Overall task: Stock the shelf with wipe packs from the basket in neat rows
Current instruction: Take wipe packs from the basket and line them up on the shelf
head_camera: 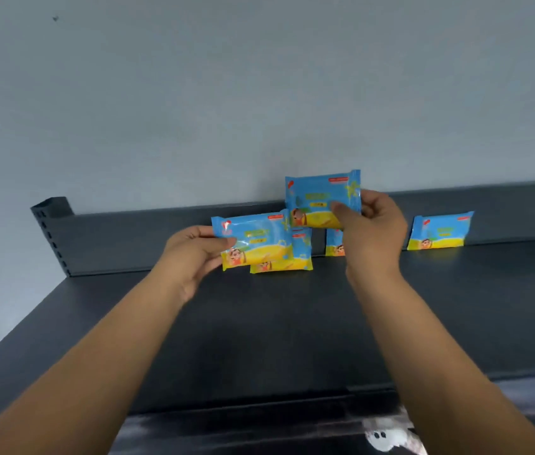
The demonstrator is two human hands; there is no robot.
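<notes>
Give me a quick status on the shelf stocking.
Left hand and right hand each hold a wipe pack. Three packs stand against the shelf back. Nothing blocking.

Up top, a plain pale grey-blue wall [259,93] fills the upper half of the view, smooth and evenly lit. High in the wall's upper left corner sits one small dark mark [55,18], too tiny to identify. Far below the wall, toward the bottom right, there's a blurred white patch [387,435] with two dark dots, lying on a dark streaked surface [226,431].
</notes>
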